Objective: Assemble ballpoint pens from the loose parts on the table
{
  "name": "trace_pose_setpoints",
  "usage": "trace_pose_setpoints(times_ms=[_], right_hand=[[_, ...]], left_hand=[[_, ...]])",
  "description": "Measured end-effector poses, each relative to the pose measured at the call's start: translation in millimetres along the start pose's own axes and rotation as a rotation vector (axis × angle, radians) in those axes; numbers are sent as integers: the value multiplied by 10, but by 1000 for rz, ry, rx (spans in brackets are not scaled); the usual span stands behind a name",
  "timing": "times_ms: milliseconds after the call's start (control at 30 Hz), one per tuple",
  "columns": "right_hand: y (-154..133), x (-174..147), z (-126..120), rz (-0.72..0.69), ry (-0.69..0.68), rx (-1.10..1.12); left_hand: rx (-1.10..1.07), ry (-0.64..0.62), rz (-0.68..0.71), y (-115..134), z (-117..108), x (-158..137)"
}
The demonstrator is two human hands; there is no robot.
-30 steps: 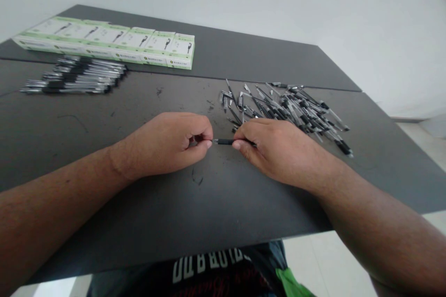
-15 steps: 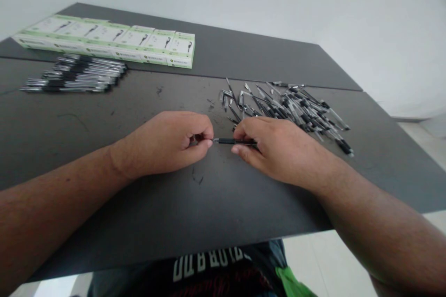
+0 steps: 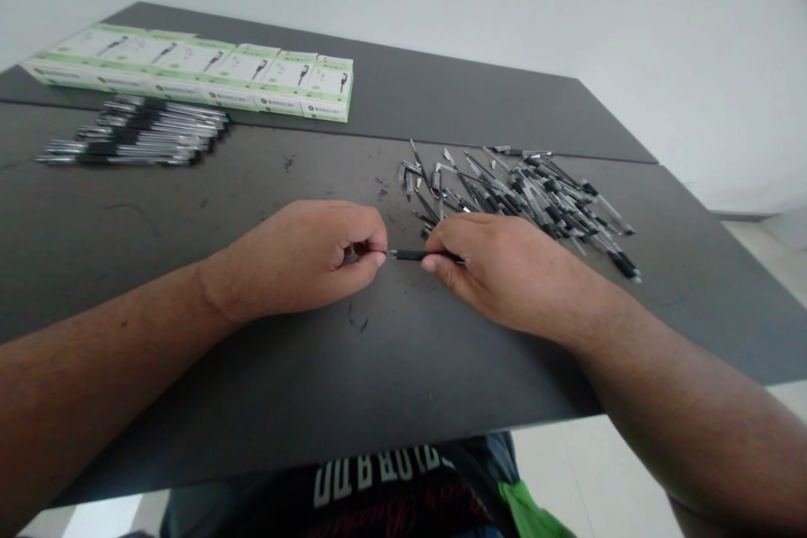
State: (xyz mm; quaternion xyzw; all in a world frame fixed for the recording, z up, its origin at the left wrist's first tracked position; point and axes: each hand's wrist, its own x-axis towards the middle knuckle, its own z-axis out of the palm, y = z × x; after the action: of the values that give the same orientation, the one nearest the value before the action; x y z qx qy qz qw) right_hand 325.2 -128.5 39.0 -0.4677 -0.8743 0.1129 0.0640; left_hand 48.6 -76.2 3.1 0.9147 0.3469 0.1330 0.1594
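A pen (image 3: 408, 255) with a black grip lies level between my two hands, above the dark table. My left hand (image 3: 308, 256) pinches its tip end between thumb and forefinger. On the other side, my right hand (image 3: 498, 269) is closed around the black grip, and its fingers cover the rest of the pen. Just behind my right hand spreads a loose pile of pen parts (image 3: 542, 197), with clear barrels, black grips and thin pieces mixed together.
At the back left stands a row of several white and green boxes (image 3: 252, 80). Before them lies a bundle of pens (image 3: 142, 134), side by side. A seam crosses the dark table (image 3: 315, 387), whose front edge is close to my body. Small dark marks dot the surface.
Hardly anything differs. My right hand's fingertips have shifted slightly to the right along the pen, while my left hand keeps its place.
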Motion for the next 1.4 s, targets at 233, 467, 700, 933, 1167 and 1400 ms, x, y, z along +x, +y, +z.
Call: trace_pose_setpoints(times_ms=[233,467,700,933,1167,1400], right_hand=[[-7,7,-7,10,16,39],[3,3,6,-22,-8,6],[18,-18,17,-1,70,56],[28,-15,3,-6,79,9],[44,-10,29,-11,59,-28],[-1,0,4,48,40,-3]], left_hand=[[-5,-6,-8,11,-5,17],[5,-12,-13,13,-6,12],[-10,-4,-7,5,0,9],[-12,-1,-12,2,-4,12],[-4,7,-16,7,-9,18],[0,-12,-25,14,3,21]])
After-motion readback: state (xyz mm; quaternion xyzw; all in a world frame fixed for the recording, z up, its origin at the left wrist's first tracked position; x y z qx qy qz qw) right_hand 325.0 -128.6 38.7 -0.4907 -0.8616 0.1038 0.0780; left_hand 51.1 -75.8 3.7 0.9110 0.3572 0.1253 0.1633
